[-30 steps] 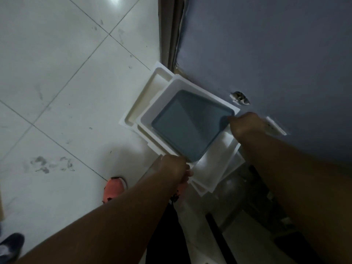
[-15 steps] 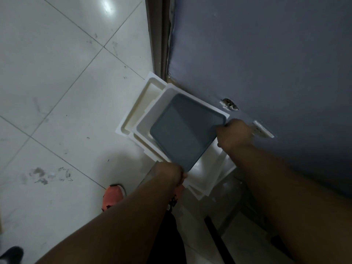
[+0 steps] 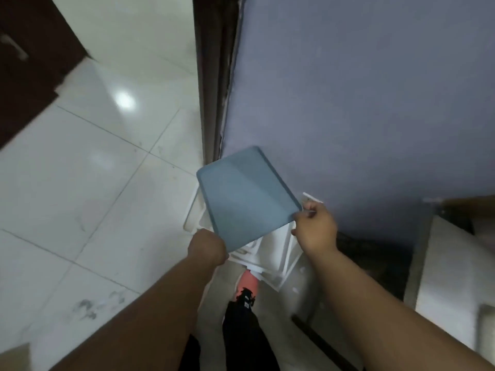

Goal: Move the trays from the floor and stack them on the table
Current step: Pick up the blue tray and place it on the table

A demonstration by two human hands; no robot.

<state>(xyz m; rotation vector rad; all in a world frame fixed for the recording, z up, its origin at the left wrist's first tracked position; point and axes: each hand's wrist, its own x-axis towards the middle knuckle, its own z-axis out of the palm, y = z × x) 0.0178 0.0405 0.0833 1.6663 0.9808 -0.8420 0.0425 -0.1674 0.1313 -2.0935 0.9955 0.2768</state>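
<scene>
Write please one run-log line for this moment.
step: lifting top tray | left hand: grips blue tray near corner | right hand: pinches its right corner | white trays: on floor below

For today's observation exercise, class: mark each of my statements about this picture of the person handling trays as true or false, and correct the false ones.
1. Both hands hold the flat blue-grey rectangular tray. True: the left hand grips its near corner and the right hand its right corner.
2. The white plastic trays lie on a table. False: they lie on the white tiled floor.
3. The blue-grey tray is tilted. True.
4. The shoe near the white trays is black. False: it is coral orange.
5. The wall beside the trays is bright red. False: it is greyish blue.
</scene>
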